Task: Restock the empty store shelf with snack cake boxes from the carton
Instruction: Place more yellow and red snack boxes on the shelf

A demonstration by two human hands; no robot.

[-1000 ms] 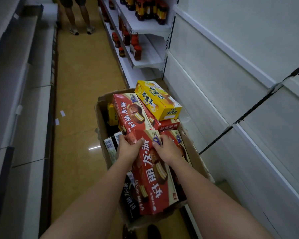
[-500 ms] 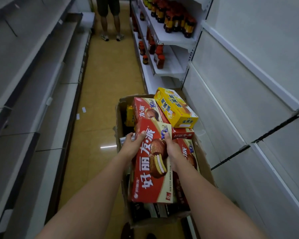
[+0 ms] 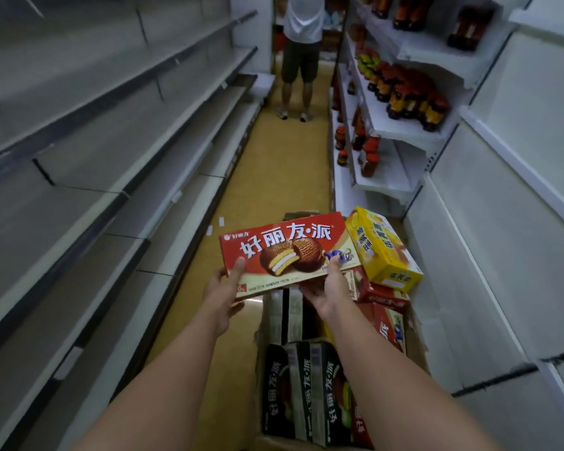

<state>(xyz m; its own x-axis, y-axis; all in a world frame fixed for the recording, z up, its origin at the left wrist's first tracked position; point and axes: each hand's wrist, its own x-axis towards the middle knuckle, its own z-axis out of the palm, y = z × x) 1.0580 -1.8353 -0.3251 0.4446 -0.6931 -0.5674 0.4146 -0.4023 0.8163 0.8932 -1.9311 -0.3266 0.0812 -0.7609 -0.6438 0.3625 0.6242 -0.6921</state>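
Nearest, at 6 o'clock, dark snack cake boxes (image 3: 302, 388) stand on edge in the open carton (image 3: 417, 349) on the floor. Above the carton both hands hold a red snack cake box (image 3: 287, 252) face up, clear of the rest. The left hand (image 3: 223, 289) grips its lower left corner, thumb on the printed face and fingers underneath. The right hand (image 3: 329, 284) grips the lower right edge the same way, thumb on top. At 3 o'clock of the held box, a yellow box (image 3: 383, 249) lies tilted on more red boxes (image 3: 380, 296) piled in the carton. Bare grey shelves (image 3: 118, 131) run along the aisle from 9 to 11 o'clock, and white shelf panels (image 3: 502, 206) fill the 3 o'clock side. Farther off, at 1 o'clock, red-capped bottles (image 3: 404, 89) line white shelving. At 12 o'clock a person (image 3: 302, 53) in shorts stands at the aisle's end on the tan floor (image 3: 284, 164).
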